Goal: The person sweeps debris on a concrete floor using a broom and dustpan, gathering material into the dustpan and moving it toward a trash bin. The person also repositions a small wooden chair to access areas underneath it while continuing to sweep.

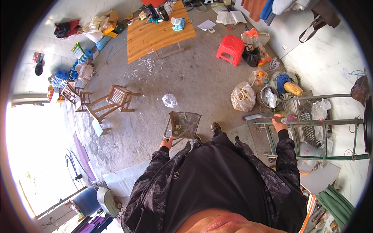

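Observation:
My left hand (166,143) is closed around the bent metal frame of a dustpan-like scoop (184,124). The scoop is dark and worn, with a few scraps in it, and hangs low in front of my feet. On the other side my right hand (279,123) is closed on a brownish, rod-like thing (282,119) whose greyish part points left; its kind is unclear. That hand is beside the upper rail of a green metal rack (314,122); whether it touches the rail cannot be told. Beyond the scoop, a crumpled clear plastic bag (170,100) lies on the concrete floor.
A wooden chair (118,97) stands at the left, a wooden table (158,35) farther off. White scraps (147,66) lie near the table. To the right are a red plastic stool (230,48), a filled clear bag (243,96), a basket (263,97) and a black crate (309,125).

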